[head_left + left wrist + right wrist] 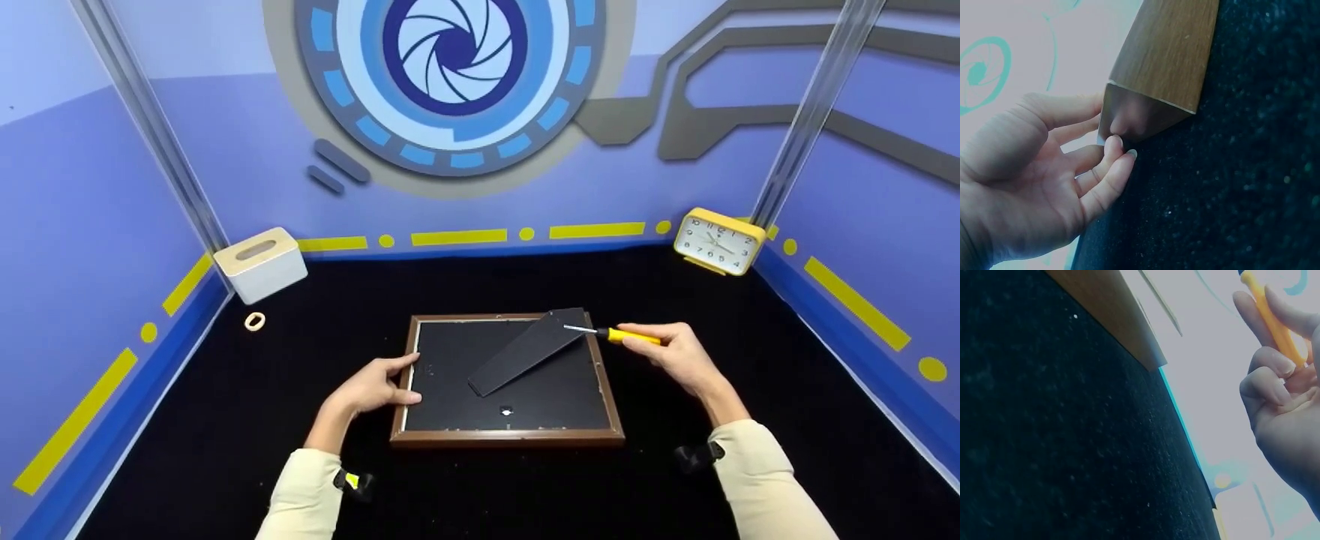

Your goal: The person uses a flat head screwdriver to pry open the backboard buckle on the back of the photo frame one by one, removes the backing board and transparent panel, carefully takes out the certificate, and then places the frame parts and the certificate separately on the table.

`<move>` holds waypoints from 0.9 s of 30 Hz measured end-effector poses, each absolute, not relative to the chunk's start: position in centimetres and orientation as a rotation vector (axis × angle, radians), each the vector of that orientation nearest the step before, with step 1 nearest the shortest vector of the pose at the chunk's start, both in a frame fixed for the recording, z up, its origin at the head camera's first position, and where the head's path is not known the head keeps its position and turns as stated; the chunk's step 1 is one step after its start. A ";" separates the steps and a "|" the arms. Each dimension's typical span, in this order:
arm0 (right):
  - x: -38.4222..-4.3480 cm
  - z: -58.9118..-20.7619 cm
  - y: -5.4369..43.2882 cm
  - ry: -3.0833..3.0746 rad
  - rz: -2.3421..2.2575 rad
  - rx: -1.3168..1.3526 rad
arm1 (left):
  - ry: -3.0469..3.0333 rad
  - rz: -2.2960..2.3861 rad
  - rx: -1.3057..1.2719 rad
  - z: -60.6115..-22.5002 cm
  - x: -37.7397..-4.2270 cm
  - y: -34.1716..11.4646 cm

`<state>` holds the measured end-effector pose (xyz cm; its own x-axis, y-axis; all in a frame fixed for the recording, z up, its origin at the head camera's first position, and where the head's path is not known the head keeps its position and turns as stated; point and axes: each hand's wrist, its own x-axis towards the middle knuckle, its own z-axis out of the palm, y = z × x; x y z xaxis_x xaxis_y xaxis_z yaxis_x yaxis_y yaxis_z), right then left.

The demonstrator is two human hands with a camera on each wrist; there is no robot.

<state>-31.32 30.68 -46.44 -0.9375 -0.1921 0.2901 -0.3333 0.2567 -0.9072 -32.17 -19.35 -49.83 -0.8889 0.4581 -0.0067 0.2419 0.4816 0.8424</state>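
A brown wooden picture frame [508,434] lies face down, its black backing board [450,360] upward. On the backing a tapered black easel stand [525,352] slants from lower middle to upper right. My left hand [375,386] grips the frame's left side, thumb and forefinger over the rim; in the left wrist view the other fingers [1107,183] bend against the side's outer face. My right hand [675,352] holds a screwdriver [634,337] by its yellow handle, also seen in the right wrist view. Its metal shaft points left, the tip overlapping the stand's wide upper end.
A tissue box [270,274] with a wooden lid stands at the back left, a small pale oval ring [255,322] in front of it. At the back right is a yellow alarm clock [718,244]. Black cloth [510,495] covers the table between blue panels.
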 end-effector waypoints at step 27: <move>-30.6 -45.3 28.7 -2.366 1.725 0.516 | 2.516 1.372 0.581 -49.9 -32.2 -19.2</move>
